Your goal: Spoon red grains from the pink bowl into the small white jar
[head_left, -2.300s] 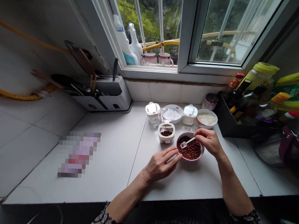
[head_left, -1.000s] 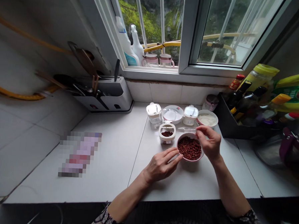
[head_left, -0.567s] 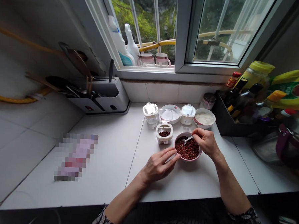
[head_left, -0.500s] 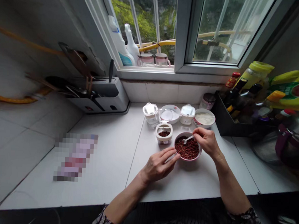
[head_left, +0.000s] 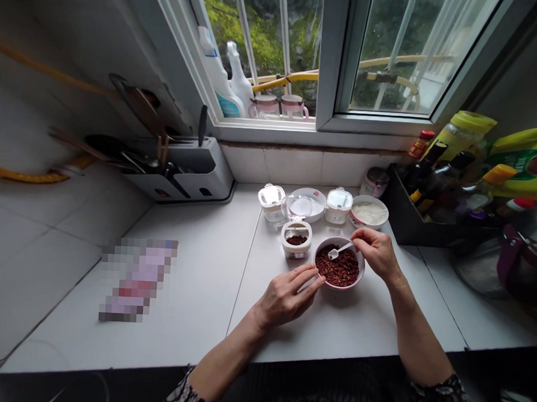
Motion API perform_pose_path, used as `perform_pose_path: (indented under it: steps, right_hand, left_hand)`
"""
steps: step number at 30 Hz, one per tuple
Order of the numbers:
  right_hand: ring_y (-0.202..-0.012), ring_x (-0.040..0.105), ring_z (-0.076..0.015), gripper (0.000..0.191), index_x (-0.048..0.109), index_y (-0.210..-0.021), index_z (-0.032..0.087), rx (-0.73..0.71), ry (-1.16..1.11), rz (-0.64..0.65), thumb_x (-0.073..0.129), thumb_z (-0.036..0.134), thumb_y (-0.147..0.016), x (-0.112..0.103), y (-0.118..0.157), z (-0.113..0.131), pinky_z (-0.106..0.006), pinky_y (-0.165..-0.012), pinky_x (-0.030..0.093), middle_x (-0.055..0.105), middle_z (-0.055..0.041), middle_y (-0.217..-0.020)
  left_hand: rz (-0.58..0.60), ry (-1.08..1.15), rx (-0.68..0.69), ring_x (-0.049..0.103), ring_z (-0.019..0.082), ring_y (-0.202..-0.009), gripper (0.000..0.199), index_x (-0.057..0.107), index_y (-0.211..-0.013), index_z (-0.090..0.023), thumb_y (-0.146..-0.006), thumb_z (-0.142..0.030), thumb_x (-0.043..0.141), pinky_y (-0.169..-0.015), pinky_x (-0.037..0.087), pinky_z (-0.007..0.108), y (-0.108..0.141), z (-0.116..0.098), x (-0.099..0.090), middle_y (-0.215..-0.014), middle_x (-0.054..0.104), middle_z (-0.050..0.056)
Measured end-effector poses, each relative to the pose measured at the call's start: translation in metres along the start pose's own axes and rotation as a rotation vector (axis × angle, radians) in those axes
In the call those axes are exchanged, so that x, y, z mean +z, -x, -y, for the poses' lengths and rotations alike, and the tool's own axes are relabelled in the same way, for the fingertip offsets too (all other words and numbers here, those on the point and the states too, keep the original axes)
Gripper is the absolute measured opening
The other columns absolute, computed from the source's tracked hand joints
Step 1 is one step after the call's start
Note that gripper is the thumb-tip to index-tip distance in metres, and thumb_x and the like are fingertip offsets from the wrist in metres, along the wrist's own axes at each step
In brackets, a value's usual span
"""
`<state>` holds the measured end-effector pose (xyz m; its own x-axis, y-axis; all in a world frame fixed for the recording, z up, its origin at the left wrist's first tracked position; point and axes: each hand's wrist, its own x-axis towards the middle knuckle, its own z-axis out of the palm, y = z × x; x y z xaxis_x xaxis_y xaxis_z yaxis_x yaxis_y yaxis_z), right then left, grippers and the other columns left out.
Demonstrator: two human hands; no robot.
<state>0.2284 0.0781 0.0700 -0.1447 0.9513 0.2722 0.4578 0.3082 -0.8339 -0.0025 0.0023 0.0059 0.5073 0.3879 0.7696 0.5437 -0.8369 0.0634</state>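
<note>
A pink-rimmed bowl of dark red, peppercorn-like spice stands on the counter in front of me. My left hand rests its outstretched fingertips against the bowl's left side; its thumb is hidden. Over the spice, my right hand pinches the handle of a small white spoon. The spoon's bowl is at the surface of the spice, and any contents are too small to make out. Just left and behind sits a small clear jar with a cream rim, partly filled with the same spice.
Behind are two lidded jars, a white dish and a bowl of white powder. A black box of bottles stands right, a utensil holder left. A blurred packet lies on the left counter.
The spoon has shifted slightly within the bowl, with more of its handle showing. My left hand stays at the bowl's side. The whole view has moved a little.
</note>
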Motion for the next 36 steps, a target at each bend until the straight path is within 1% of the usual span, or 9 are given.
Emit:
perform_pose_path:
  steps: [5, 12, 20, 25, 28, 30, 31, 33, 36]
  right_hand:
    - [-0.052, 0.051, -0.0123, 0.013, 0.064, -0.064, 0.018, 0.047, -0.073, 0.003, 0.055, 0.025, -0.069, -0.001, 0.000, -0.001, -0.024, -0.051, 0.040, 0.059, 0.0011, -0.054]
    - [-0.040, 0.043, -0.0085, 0.010, 0.065, -0.064, 0.017, 0.186, -0.260, 0.000, 0.059, 0.025, -0.063, -0.002, -0.003, -0.003, -0.021, -0.038, 0.033, 0.058, 0.0023, -0.050]
    - [-0.035, 0.045, -0.0080, 0.011, 0.066, -0.064, 0.016, 0.266, -0.455, -0.005, 0.066, 0.026, -0.060, 0.003, -0.005, -0.002, -0.021, -0.035, 0.037, 0.059, 0.0028, -0.047]
    - [-0.034, 0.046, -0.0081, 0.013, 0.065, -0.066, 0.017, 0.286, -0.536, -0.010, 0.067, 0.029, -0.061, 0.014, -0.008, 0.005, -0.021, -0.035, 0.040, 0.059, 0.0031, -0.048]
    - [-0.037, 0.048, -0.0085, 0.016, 0.064, -0.071, 0.018, 0.228, -0.554, -0.055, 0.068, 0.032, -0.065, 0.028, -0.008, 0.015, -0.022, -0.039, 0.044, 0.061, 0.0028, -0.052]
    - [-0.042, 0.052, -0.0099, 0.016, 0.064, -0.076, 0.018, 0.136, -0.511, -0.122, 0.067, 0.033, -0.071, 0.039, -0.005, 0.021, -0.023, -0.045, 0.047, 0.063, 0.0019, -0.057]
    - [-0.045, 0.055, -0.0109, 0.016, 0.064, -0.079, 0.019, 0.083, -0.464, -0.149, 0.065, 0.034, -0.075, 0.044, -0.003, 0.024, -0.024, -0.048, 0.049, 0.064, 0.0012, -0.060]
    - [-0.055, 0.061, -0.0138, 0.015, 0.066, -0.087, 0.020, -0.036, -0.323, -0.157, 0.061, 0.033, -0.084, 0.053, 0.002, 0.027, -0.027, -0.057, 0.053, 0.068, -0.0017, -0.069]
    - [-0.072, 0.067, -0.0185, 0.015, 0.068, -0.091, 0.021, -0.259, -0.067, -0.095, 0.054, 0.027, -0.090, 0.059, 0.009, 0.027, -0.032, -0.073, 0.056, 0.073, -0.0064, -0.082]
  left_hand:
    - [-0.003, 0.001, -0.001, 0.066, 0.024, -0.110, 0.029, 0.062, -0.120, -0.011, -0.093, -0.008, 0.052, -0.089, 0.062, 0.037, 0.000, 0.000, 0.000, -0.110, 0.069, 0.013]
    - [-0.005, 0.004, 0.003, 0.066, 0.024, -0.110, 0.028, 0.062, -0.119, -0.010, -0.093, -0.008, 0.052, -0.089, 0.062, 0.037, 0.000, 0.001, 0.000, -0.110, 0.069, 0.014]
    - [0.005, 0.007, 0.003, 0.066, 0.024, -0.111, 0.031, 0.061, -0.122, -0.012, -0.093, -0.009, 0.050, -0.089, 0.063, 0.037, 0.000, 0.001, 0.000, -0.111, 0.068, 0.014]
    - [0.001, 0.015, 0.001, 0.065, 0.024, -0.113, 0.031, 0.060, -0.122, -0.012, -0.093, -0.008, 0.050, -0.089, 0.062, 0.037, 0.000, 0.001, 0.000, -0.111, 0.068, 0.014]
    - [-0.001, 0.009, 0.003, 0.066, 0.024, -0.112, 0.030, 0.061, -0.121, -0.010, -0.092, -0.008, 0.051, -0.090, 0.062, 0.037, 0.000, 0.001, 0.000, -0.111, 0.069, 0.014]
    - [-0.005, 0.003, 0.000, 0.066, 0.023, -0.111, 0.030, 0.061, -0.121, -0.011, -0.093, -0.008, 0.051, -0.090, 0.062, 0.036, 0.000, 0.000, 0.000, -0.110, 0.069, 0.014]
    - [-0.005, -0.001, -0.003, 0.066, 0.023, -0.111, 0.030, 0.061, -0.121, -0.012, -0.093, -0.008, 0.050, -0.089, 0.062, 0.036, -0.001, 0.000, 0.000, -0.110, 0.069, 0.013]
    - [-0.003, -0.008, -0.004, 0.066, 0.023, -0.112, 0.031, 0.061, -0.121, -0.013, -0.093, -0.008, 0.049, -0.090, 0.062, 0.036, -0.001, 0.000, 0.000, -0.110, 0.069, 0.013]
    - [-0.013, -0.011, 0.004, 0.066, 0.023, -0.111, 0.030, 0.062, -0.120, -0.011, -0.092, -0.007, 0.050, -0.090, 0.062, 0.036, -0.001, 0.000, 0.000, -0.109, 0.070, 0.013]
